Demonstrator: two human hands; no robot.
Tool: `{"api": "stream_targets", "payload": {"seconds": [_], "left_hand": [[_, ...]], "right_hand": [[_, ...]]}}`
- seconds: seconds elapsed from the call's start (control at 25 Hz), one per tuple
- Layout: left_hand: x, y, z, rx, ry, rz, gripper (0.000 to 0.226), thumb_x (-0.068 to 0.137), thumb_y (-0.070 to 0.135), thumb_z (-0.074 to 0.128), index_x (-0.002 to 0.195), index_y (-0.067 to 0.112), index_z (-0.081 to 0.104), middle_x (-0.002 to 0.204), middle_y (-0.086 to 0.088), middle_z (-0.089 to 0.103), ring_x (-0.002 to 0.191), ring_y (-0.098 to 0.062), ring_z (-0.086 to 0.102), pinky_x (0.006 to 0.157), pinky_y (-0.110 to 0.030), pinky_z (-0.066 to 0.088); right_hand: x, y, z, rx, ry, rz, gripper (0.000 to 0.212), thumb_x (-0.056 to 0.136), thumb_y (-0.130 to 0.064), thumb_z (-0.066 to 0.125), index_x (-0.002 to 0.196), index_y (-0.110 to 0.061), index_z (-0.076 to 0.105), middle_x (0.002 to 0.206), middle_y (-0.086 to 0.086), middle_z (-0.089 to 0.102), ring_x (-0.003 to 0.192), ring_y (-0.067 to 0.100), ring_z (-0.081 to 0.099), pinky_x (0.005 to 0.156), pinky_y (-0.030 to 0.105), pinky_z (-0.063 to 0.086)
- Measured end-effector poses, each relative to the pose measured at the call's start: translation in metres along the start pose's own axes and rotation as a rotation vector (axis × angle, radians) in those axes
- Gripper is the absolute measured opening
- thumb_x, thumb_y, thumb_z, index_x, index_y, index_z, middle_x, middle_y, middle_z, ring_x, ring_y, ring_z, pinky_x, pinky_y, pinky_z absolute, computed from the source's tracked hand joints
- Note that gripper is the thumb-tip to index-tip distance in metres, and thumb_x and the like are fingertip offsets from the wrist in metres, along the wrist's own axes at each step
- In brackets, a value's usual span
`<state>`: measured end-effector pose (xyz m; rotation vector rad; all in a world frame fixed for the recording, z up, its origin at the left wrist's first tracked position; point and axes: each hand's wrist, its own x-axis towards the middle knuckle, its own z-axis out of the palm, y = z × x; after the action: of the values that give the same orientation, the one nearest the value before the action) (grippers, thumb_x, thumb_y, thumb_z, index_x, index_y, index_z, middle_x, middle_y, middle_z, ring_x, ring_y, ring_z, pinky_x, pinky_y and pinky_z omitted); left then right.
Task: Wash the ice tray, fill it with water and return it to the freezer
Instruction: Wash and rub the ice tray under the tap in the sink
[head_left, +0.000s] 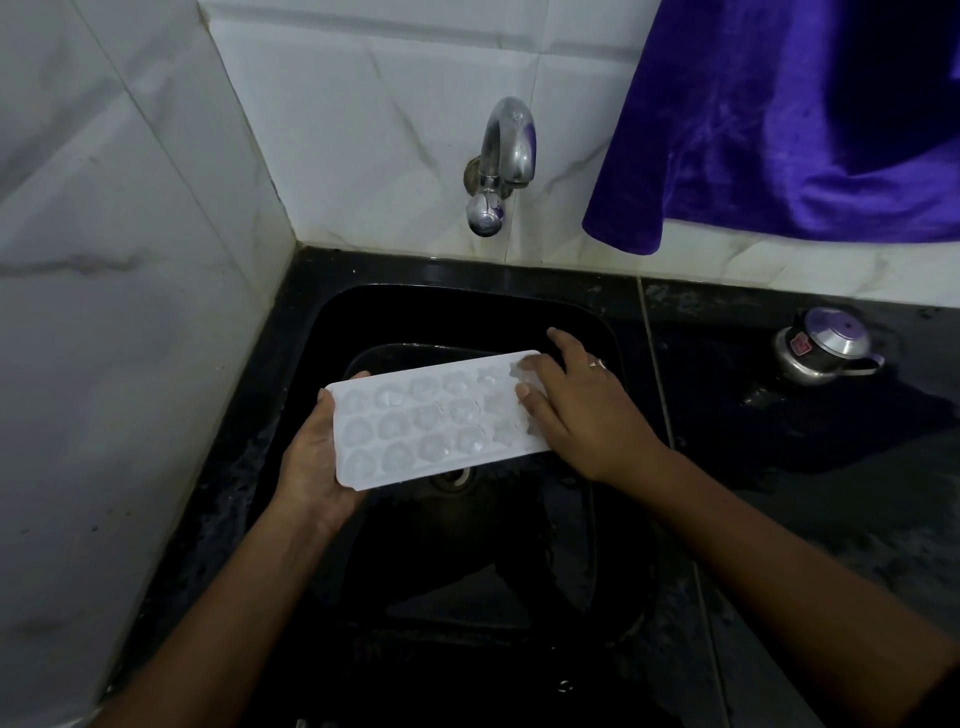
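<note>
Two bare forearms reach in from 7 and 5 o'clock and meet over a black sink sunk into a dark stone desk.

The left hand cups the ice tray from beneath at its 8 o'clock end. The palm lies under the tray, the thumb is hooked over the near corner and a fingertip shows past the far edge, so this hand is clamped on the tray.

The right hand lies on top of the tray at its 3 o'clock end. Its fingers are straight and spread, pressing flat on the last cups, with one finger reaching past the far corner. A ring sits on one finger. The thumb is hidden.

The white tray is held in the air above the basin, cups facing up, its long side running from 8 to 2 o'clock. It has three rows of moulded cups; whether they hold anything I cannot tell. Just below its near edge, at 6 o'clock, the drain shows in the sink floor.

At 12 o'clock from the tray a chrome tap juts from the white tiled wall. At 1 o'clock a purple cloth hangs down over the tiles. At 3 o'clock, well apart from the sink, a small metal pot with a lid stands on the desk, whose surface shines wet around it.
</note>
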<state>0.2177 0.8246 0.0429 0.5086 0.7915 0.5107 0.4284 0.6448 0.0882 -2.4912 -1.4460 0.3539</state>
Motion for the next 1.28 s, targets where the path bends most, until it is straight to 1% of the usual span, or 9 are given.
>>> {"api": "stream_targets", "payload": {"seconds": [0.08, 0.28, 0.44, 0.6, 0.72, 0.84, 1.0, 1.16, 1.28], "left_hand": [[0.000, -0.001, 0.001, 0.004, -0.007, 0.007, 0.042, 0.110, 0.047, 0.039, 0.127, 0.021, 0.068, 0.126, -0.011, 0.076, 0.103, -0.032, 0.078, 0.069, -0.046, 0.065], [-0.001, -0.004, 0.005, 0.044, -0.034, -0.013, 0.045, 0.111, 0.048, 0.041, 0.137, 0.021, 0.065, 0.132, -0.014, 0.072, 0.111, -0.036, 0.075, 0.074, -0.049, 0.065], [0.000, -0.001, 0.003, 0.048, -0.024, 0.004, 0.044, 0.110, 0.049, 0.039, 0.131, 0.022, 0.067, 0.130, -0.013, 0.073, 0.107, -0.034, 0.076, 0.072, -0.048, 0.065], [0.001, -0.004, 0.005, 0.069, -0.052, -0.021, 0.045, 0.110, 0.049, 0.041, 0.138, 0.022, 0.064, 0.135, -0.013, 0.071, 0.115, -0.037, 0.073, 0.076, -0.050, 0.064], [0.004, -0.002, 0.004, 0.067, -0.042, -0.008, 0.045, 0.111, 0.050, 0.039, 0.136, 0.023, 0.065, 0.136, -0.014, 0.070, 0.115, -0.037, 0.073, 0.077, -0.050, 0.065], [0.003, -0.003, 0.004, 0.082, -0.046, -0.027, 0.046, 0.109, 0.051, 0.041, 0.137, 0.023, 0.066, 0.136, -0.013, 0.070, 0.117, -0.038, 0.072, 0.079, -0.052, 0.064], [0.005, -0.003, 0.003, 0.074, -0.035, -0.032, 0.048, 0.109, 0.052, 0.043, 0.141, 0.022, 0.063, 0.138, -0.015, 0.069, 0.119, -0.039, 0.070, 0.080, -0.053, 0.064], [0.004, -0.006, 0.006, 0.071, -0.047, -0.033, 0.046, 0.108, 0.051, 0.043, 0.136, 0.022, 0.065, 0.134, -0.014, 0.071, 0.113, -0.036, 0.074, 0.075, -0.051, 0.064], [0.003, -0.004, 0.009, 0.070, -0.051, -0.013, 0.044, 0.109, 0.050, 0.041, 0.131, 0.023, 0.068, 0.129, -0.013, 0.074, 0.107, -0.035, 0.076, 0.071, -0.049, 0.065]], "right_hand": [[0.000, -0.010, 0.003, -0.003, 0.020, -0.043, 0.055, 0.106, -0.056, 0.026, 0.146, -0.024, 0.047, 0.167, 0.014, 0.023, 0.148, 0.037, 0.034, 0.119, 0.056, 0.032], [0.008, -0.018, 0.010, -0.065, 0.012, -0.052, 0.048, 0.107, -0.055, 0.028, 0.137, -0.029, 0.054, 0.169, 0.012, 0.022, 0.158, 0.034, 0.010, 0.126, 0.060, 0.007], [0.005, -0.016, 0.013, -0.116, -0.027, -0.127, 0.057, 0.106, -0.058, 0.022, 0.147, -0.030, 0.048, 0.169, 0.013, 0.019, 0.158, 0.036, 0.009, 0.126, 0.062, 0.006], [0.012, -0.018, 0.006, -0.109, -0.010, -0.063, 0.046, 0.108, -0.054, 0.028, 0.135, -0.031, 0.057, 0.170, 0.013, 0.020, 0.158, 0.035, 0.008, 0.126, 0.062, 0.006], [0.008, -0.017, 0.010, -0.138, -0.046, -0.110, 0.054, 0.107, -0.057, 0.024, 0.146, -0.029, 0.049, 0.170, 0.013, 0.018, 0.158, 0.036, 0.008, 0.126, 0.063, 0.007], [0.012, -0.014, 0.006, -0.116, -0.023, -0.069, 0.050, 0.107, -0.056, 0.023, 0.139, -0.034, 0.054, 0.170, 0.012, 0.019, 0.158, 0.036, 0.008, 0.126, 0.062, 0.007], [0.008, -0.017, 0.012, -0.149, -0.058, -0.119, 0.068, 0.101, -0.061, 0.012, 0.144, -0.025, 0.051, 0.170, 0.013, 0.019, 0.158, 0.035, 0.009, 0.125, 0.063, 0.009], [0.013, -0.011, 0.006, -0.118, -0.034, -0.061, 0.048, 0.108, -0.053, 0.025, 0.138, -0.031, 0.054, 0.170, 0.013, 0.018, 0.158, 0.036, 0.008, 0.126, 0.062, 0.007], [0.008, -0.014, 0.011, -0.162, -0.062, -0.109, 0.062, 0.103, -0.059, 0.016, 0.142, -0.026, 0.051, 0.170, 0.014, 0.018, 0.158, 0.036, 0.009, 0.126, 0.062, 0.009]]}}
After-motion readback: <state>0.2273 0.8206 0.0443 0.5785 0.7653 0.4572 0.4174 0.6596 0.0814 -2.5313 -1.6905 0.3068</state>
